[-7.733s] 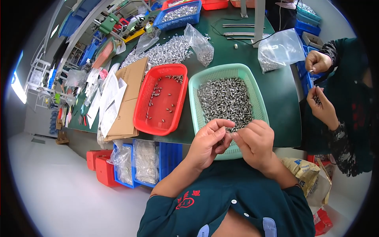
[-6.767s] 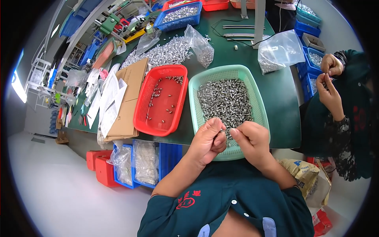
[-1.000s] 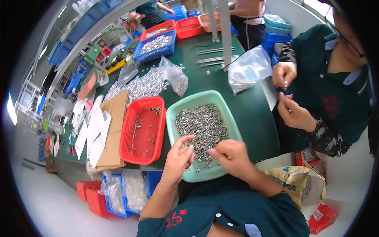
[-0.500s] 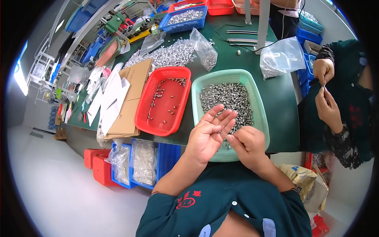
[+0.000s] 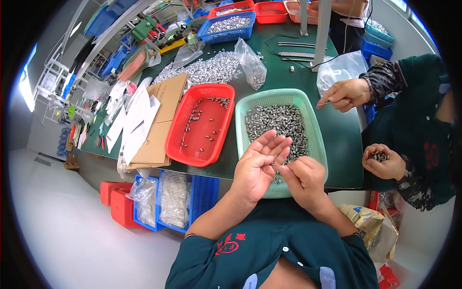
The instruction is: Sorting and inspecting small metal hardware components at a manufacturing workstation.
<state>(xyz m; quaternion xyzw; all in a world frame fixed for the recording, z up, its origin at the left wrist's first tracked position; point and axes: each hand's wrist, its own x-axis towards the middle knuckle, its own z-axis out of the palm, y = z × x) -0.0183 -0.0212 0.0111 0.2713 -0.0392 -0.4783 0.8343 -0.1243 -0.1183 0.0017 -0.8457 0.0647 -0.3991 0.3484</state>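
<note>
Over the near part of a mint-green basket (image 5: 319,144), my left hand (image 5: 256,166) is held palm up with its fingers stretched out. Beside its fingertips is my right hand (image 5: 306,179), thumb and fingers pinched together; whatever is in the pinch is too small or hidden to make out. Beneath both hands, a heap of small silvery metal cylinders (image 5: 276,120) fills much of the basket. To the left stands a red basket (image 5: 204,130) with a few scattered cylinders of the same sort, mostly along its side and far corner.
Brown cardboard (image 5: 156,132) and white papers (image 5: 139,115) lie left of the red basket. Farther back are a pile of shiny parts (image 5: 207,70), a blue basket (image 5: 226,29) and clear bags (image 5: 251,67). At right, a co-worker's hand (image 5: 385,161) holds metal parts; their other hand (image 5: 349,94) reaches across the table edge.
My hands keep nearly the same pose beside each other. The co-worker's hands have parted: one has reached toward the table, the other is lower and shows a handful of parts.
</note>
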